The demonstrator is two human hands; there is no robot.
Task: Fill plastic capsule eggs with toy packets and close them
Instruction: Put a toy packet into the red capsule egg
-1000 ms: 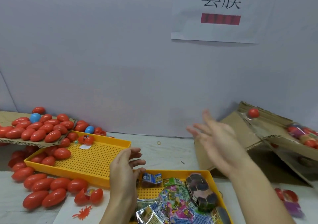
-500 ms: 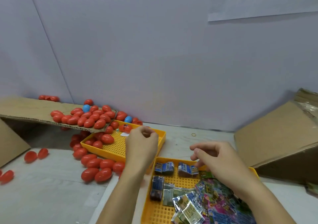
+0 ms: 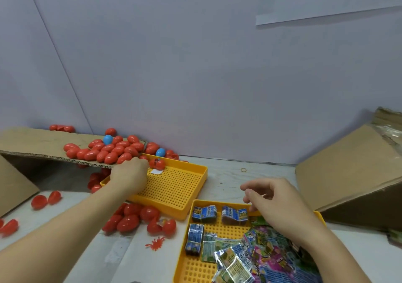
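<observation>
Hands over two yellow trays

The left hand [image 3: 128, 175] reaches the red plastic eggs [image 3: 113, 150] on the cardboard flap [image 3: 32, 143]; I cannot tell its grip. The right hand [image 3: 276, 204], fingers loosely curled and holding nothing, hovers over shiny toy packets [image 3: 261, 254] marked "6+" in the near yellow plastic tray [image 3: 185, 258].

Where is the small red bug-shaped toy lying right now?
In the head view the red bug toy lies on the table left of the packet tray, just below an open red egg.

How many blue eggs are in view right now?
2: one blue egg among the red eggs on the cardboard flap, another blue egg behind the yellow tray. Others may be hidden.
</observation>
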